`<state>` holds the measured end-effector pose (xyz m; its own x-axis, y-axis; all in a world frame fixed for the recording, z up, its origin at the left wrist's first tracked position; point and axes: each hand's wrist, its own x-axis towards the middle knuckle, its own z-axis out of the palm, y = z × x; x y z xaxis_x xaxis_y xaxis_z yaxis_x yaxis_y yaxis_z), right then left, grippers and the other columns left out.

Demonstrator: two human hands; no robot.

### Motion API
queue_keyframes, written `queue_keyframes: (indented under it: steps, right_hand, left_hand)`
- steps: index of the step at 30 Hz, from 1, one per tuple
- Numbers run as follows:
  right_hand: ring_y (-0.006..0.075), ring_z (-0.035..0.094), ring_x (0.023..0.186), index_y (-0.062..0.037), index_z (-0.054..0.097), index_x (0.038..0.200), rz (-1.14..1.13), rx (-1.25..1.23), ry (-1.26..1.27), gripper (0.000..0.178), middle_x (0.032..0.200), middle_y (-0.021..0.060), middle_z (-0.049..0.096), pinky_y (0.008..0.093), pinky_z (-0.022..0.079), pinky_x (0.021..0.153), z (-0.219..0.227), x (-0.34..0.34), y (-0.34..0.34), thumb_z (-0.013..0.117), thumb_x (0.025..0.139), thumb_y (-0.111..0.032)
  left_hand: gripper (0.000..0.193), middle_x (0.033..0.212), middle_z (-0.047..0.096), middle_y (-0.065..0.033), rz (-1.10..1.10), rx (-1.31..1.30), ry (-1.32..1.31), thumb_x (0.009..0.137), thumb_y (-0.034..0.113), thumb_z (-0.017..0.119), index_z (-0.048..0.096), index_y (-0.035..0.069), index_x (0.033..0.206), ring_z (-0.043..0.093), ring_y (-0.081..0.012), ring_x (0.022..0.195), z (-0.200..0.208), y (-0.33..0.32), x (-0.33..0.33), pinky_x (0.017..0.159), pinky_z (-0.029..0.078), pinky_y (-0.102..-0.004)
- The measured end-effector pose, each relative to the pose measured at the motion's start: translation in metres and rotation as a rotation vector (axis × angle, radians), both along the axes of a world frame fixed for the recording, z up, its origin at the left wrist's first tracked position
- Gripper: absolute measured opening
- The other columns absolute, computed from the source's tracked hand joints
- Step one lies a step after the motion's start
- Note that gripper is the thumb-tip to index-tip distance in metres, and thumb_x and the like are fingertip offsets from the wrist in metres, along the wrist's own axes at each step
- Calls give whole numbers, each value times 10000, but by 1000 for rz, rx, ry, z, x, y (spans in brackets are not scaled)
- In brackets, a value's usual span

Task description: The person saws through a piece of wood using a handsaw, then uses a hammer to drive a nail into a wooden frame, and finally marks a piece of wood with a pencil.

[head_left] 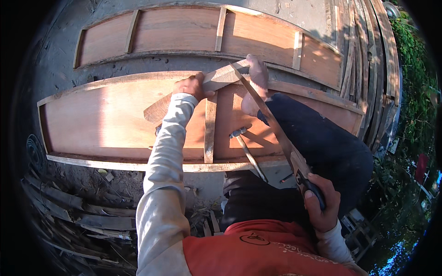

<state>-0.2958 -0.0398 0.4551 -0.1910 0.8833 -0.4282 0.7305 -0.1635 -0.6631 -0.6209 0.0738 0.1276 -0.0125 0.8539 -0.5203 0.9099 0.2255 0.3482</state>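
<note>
My left hand (187, 87) is closed around a short wooden board (159, 108), which lies slantwise across the upper edge of the near framed panel (73, 124). In my right hand (323, 202), at the lower right, is the dark handle of a handsaw (275, 124). Its long blade slants up and left, and the tip end lies over the board's far part. My bare foot (255, 87) is beside the blade, its toes on the board's far end. A hammer (238, 132) with a wooden handle rests on the near panel, its handle over the front edge.
A second framed panel (179, 30) lies on the ground beyond. Long wooden planks (373, 55) are stacked at the right, with green plants (414, 60) past them. Scrap wood strips (92, 221) pile up at the lower left, below a coil (34, 152).
</note>
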Motion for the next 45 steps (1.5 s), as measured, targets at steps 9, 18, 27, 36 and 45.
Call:
queue_keyframes:
  steps: [9, 18, 27, 36, 45]
  right_hand:
    - [279, 776, 870, -28, 621, 1208, 26, 113, 55, 268, 967, 194, 746, 348, 576, 759, -64, -33, 30, 627, 949, -96]
    - [209, 748, 779, -53, 631, 1247, 58, 227, 35, 305, 858, 174, 704, 332, 553, 713, -102, -54, 125, 644, 945, -97]
    - [181, 750, 882, 2, 617, 1263, 29, 33, -41, 324, 1008, 160, 751, 313, 581, 781, -1, -14, 35, 594, 943, -48]
    - [199, 735, 819, 9, 615, 1266, -30, 31, 3, 352, 1001, 149, 728, 301, 563, 739, -17, 1, 34, 625, 917, -34]
    - [227, 761, 855, 16, 634, 1263, 68, 128, -33, 375, 1074, 198, 733, 321, 587, 745, -37, -24, 71, 651, 891, -31]
  left_hand:
    - [763, 1154, 743, -110, 9, 73, 2, 716, 589, 839, 613, 132, 1285, 727, -301, 1038, -19, -24, 13, 893, 562, -434]
    - [855, 1235, 727, -131, -53, -138, -61, 715, 635, 830, 589, 138, 1368, 711, -299, 1124, 24, 46, 27, 974, 545, -435]
    - [941, 1271, 646, -106, -72, 59, 105, 732, 713, 769, 475, 159, 1433, 630, -319, 1198, 8, 13, 11, 1005, 495, -502]
    - [773, 1332, 535, -41, -112, 50, 192, 765, 623, 784, 530, 206, 1365, 511, -296, 1293, 11, 24, 19, 1056, 431, -575]
    - [789, 1450, 470, -106, -33, -60, 134, 770, 597, 788, 512, 259, 1427, 436, -359, 1396, -10, 52, 4, 1105, 401, -592]
